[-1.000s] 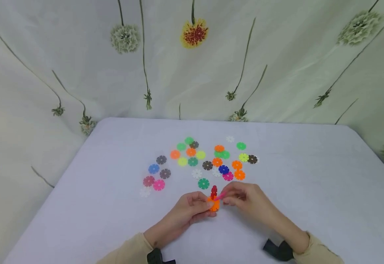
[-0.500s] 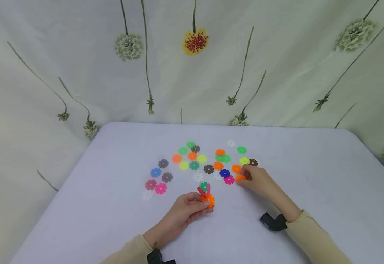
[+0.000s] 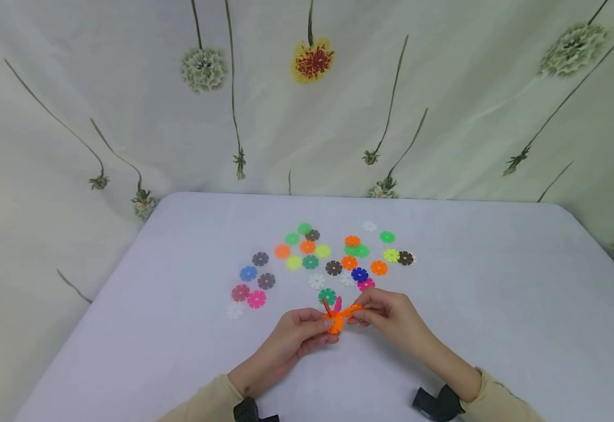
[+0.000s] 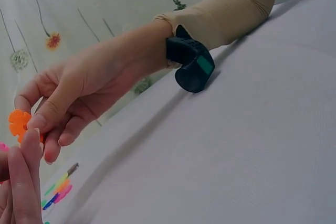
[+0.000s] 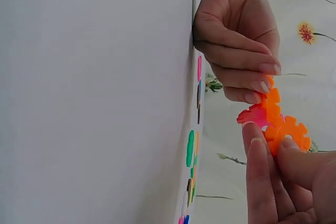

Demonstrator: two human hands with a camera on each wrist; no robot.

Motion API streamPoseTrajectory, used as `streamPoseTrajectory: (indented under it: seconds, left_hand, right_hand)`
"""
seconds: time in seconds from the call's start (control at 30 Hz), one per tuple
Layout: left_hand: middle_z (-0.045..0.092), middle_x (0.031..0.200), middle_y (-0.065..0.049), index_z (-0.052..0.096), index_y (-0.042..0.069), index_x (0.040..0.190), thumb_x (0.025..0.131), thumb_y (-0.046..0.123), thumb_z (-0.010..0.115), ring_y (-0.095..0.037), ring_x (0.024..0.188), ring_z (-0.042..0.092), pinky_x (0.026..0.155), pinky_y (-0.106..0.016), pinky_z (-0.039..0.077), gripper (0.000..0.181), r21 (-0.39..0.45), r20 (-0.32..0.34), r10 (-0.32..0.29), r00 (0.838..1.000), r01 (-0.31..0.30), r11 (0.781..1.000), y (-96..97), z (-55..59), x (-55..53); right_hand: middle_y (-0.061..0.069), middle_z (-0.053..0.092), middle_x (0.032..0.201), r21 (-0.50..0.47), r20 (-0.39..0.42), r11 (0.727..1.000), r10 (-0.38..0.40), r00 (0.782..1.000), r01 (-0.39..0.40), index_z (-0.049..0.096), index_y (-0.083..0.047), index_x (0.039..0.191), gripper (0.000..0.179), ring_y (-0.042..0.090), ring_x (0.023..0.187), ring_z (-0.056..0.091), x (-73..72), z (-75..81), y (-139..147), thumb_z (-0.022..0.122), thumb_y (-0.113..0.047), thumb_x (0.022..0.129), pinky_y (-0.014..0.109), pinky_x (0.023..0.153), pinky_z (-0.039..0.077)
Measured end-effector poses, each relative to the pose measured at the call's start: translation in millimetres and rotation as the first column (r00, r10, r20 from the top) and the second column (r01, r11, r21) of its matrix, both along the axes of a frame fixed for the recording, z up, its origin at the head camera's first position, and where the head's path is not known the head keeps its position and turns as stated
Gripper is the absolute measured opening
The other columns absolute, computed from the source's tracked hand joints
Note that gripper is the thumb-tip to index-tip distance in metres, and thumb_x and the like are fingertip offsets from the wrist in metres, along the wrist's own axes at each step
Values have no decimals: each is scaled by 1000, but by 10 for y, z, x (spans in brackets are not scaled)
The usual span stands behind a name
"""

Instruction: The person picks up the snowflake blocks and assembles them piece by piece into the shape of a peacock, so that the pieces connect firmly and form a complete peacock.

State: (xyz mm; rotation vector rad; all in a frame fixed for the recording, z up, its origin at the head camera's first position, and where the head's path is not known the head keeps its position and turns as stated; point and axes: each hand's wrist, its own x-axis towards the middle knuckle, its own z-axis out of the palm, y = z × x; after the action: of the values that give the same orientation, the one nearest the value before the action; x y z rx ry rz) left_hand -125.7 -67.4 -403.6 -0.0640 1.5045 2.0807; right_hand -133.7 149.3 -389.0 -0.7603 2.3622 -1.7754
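My left hand (image 3: 305, 334) pinches an orange notched disc (image 3: 336, 325) between thumb and fingers, just above the near middle of the table. Joined to that disc, a red disc (image 3: 326, 306) and a pink disc (image 3: 337, 305) stand up from its far side. With thumb and fingertips my right hand (image 3: 391, 313) pinches a second orange notched disc (image 3: 353, 309), its edge right at the first one. In the right wrist view, this second orange disc (image 5: 291, 132) overlaps the held piece, with the pink disc (image 5: 254, 115) behind. The left fingers hide part of the joined discs.
Many loose notched discs lie flat on the white table (image 3: 497, 281) beyond the hands, among them a green disc (image 3: 327, 296), a dark blue disc (image 3: 360, 274) and a pink disc (image 3: 256, 299). A flower-printed cloth (image 3: 444, 88) hangs behind the table's far edge.
The pink disc has gone from the right hand onto the held piece. The right hand has picked up an orange disc from the right of the spread and brought it back to the left hand.
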Motion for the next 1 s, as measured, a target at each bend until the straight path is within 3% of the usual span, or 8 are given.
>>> streamPoseTrajectory:
  seconds: [0.1, 0.3, 0.67, 0.73, 0.83, 0.93, 1.0]
  left_hand:
    - [66, 87, -10, 62, -4, 96, 91, 8, 61, -17, 77, 67, 80, -27, 51, 13, -1, 9, 2, 1000, -2, 1000, -6, 11, 2]
    - [65, 86, -9, 61, -2, 94, 91, 8, 60, -17, 77, 67, 78, -25, 51, 10, 1, 22, -1, 1000, 1, 1000, -15, 19, -9]
    - [64, 88, -10, 60, -2, 93, 91, 6, 58, -17, 77, 66, 80, -26, 51, 8, 14, 36, -10, 999, 9, 1000, -11, 10, -25]
    - [64, 88, -10, 60, -2, 93, 91, 6, 58, -17, 77, 66, 79, -26, 51, 8, 6, 41, -7, 999, 7, 1000, -3, 12, -22]
    - [64, 87, -10, 60, -2, 93, 91, 5, 58, -17, 76, 66, 79, -26, 52, 8, -9, 46, -1, 999, 2, 1000, 6, 20, -14]
    - [64, 87, -10, 60, -1, 91, 91, 5, 58, -17, 76, 66, 79, -26, 51, 7, -14, 45, 8, 999, -7, 1000, 8, 24, -7]
    - [64, 87, -10, 59, -1, 92, 91, 5, 58, -17, 76, 66, 79, -26, 52, 6, -11, 44, 14, 999, -14, 1000, 8, 19, -6]
  right_hand:
    - [11, 69, 83, -40, 24, 999, 0, 1000, 0, 62, 4, 91, 10, 20, 78, 68, 4, -21, -21, 63, 9, 83, 31, 68, 55]
    - [23, 66, 89, -216, 187, 976, 45, 981, -4, 54, 10, 91, 4, 30, 81, 68, 14, -89, -62, 56, 11, 88, 38, 71, 54]
    - [23, 67, 89, -231, 222, 973, 52, 974, 1, 55, 11, 93, 6, 30, 82, 67, 29, -123, -89, 57, 6, 89, 38, 72, 54]
    - [19, 68, 88, -186, 196, 982, 25, 980, 12, 59, 11, 93, 8, 27, 80, 68, 44, -127, -101, 59, 4, 89, 36, 71, 54]
    - [9, 69, 85, -79, 90, 996, -44, 995, 51, 65, 5, 92, 7, 20, 76, 68, 69, -124, -129, 62, 2, 87, 31, 70, 55]
    - [2, 68, 82, -1, -16, 996, -89, 996, 89, 69, -1, 90, 7, 15, 71, 65, 86, -109, -165, 65, 0, 85, 28, 67, 55]
    - [0, 68, 81, 28, -34, 995, -99, 995, 100, 70, -2, 90, 7, 14, 70, 64, 90, -97, -179, 66, -1, 84, 27, 67, 55]
